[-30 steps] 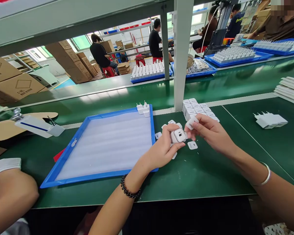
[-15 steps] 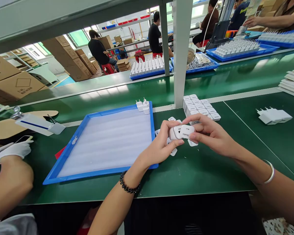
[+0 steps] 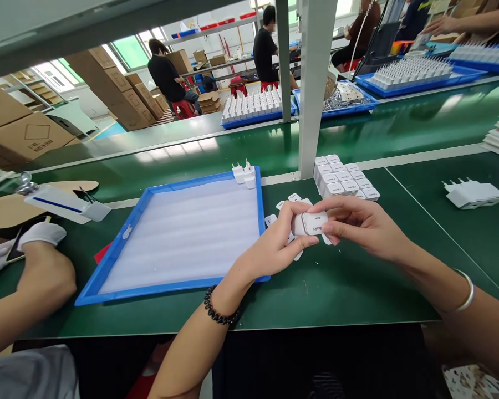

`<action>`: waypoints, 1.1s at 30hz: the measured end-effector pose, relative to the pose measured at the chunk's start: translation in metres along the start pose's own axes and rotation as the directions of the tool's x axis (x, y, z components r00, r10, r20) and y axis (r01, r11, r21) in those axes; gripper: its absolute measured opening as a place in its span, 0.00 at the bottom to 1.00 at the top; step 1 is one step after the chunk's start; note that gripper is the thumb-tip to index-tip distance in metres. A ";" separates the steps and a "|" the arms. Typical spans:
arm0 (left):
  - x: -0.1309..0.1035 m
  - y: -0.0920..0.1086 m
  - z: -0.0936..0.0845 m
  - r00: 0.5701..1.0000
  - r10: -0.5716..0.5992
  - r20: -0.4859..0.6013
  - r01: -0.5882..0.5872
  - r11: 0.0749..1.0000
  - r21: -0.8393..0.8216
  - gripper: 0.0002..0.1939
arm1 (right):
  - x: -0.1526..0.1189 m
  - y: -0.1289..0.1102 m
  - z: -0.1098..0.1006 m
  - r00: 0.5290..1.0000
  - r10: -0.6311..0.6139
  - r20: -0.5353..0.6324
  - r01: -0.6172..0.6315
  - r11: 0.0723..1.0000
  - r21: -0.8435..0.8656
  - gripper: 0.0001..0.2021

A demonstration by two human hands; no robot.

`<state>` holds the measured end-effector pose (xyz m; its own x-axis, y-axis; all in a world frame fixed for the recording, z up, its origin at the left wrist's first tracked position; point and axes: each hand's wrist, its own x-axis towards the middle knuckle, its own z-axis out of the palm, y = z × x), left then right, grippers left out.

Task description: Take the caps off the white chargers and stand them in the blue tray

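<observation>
My left hand (image 3: 279,237) grips a white plug charger (image 3: 298,225) by its body, above the green table. Against the charger's end lies a white printed cover plate (image 3: 315,223), pinched between the fingers and thumb of my right hand (image 3: 363,226). Whether the plate is seated on the charger or only touching it, I cannot tell. Loose white plates (image 3: 270,220) lie partly hidden beneath and behind my hands. Just beyond stand neat stacks of printed plates (image 3: 344,178). Two or so white chargers with pins (image 3: 244,174) sit in the tray's far right corner.
A blue-rimmed tray (image 3: 170,292) with a white foam liner lies left. More white chargers (image 3: 474,194) rest at right. A grey post (image 3: 311,94) rises behind the stacks. At far left, a co-worker's gloved hand (image 3: 41,235) is near a white dispenser (image 3: 58,204).
The printed plate has turned and now lies flatter against the charger, its face showing straighter. Both hands keep their hold. The co-worker's gloved hand has moved slightly right and up.
</observation>
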<state>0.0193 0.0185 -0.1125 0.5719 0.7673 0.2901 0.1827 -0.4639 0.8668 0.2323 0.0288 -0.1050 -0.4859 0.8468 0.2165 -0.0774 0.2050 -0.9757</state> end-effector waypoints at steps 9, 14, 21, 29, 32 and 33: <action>0.000 0.000 0.000 1.000 0.005 0.018 -0.006 0.998 0.055 0.15 | 0.000 0.000 0.001 1.000 -0.003 0.009 0.004 0.999 -0.052 0.11; -0.001 0.003 0.000 1.000 0.012 0.018 -0.014 0.996 0.089 0.15 | 0.000 -0.002 0.001 1.000 0.002 0.023 -0.001 0.999 -0.042 0.10; -0.002 0.005 -0.002 0.999 -0.017 0.039 0.011 0.991 0.137 0.18 | 0.000 -0.002 -0.004 0.994 0.087 0.064 -0.088 0.996 0.010 0.14; -0.003 0.004 -0.002 0.997 -0.037 0.061 0.023 0.976 0.218 0.18 | 0.004 -0.001 -0.006 0.980 0.165 0.115 -0.172 0.984 0.052 0.16; -0.003 0.006 -0.003 0.996 -0.039 0.079 0.019 0.970 0.242 0.18 | 0.004 -0.001 -0.007 0.976 0.172 0.137 -0.180 0.982 0.051 0.16; -0.003 0.006 -0.003 0.996 -0.040 0.082 0.018 0.968 0.249 0.18 | 0.004 -0.001 -0.007 0.975 0.171 0.144 -0.180 0.983 0.048 0.16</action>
<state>0.0162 0.0149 -0.1066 0.6276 0.7465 0.2211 0.3869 -0.5455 0.7435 0.2370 0.0352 -0.1030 -0.6124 0.7896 0.0392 -0.0309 0.0256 -0.9992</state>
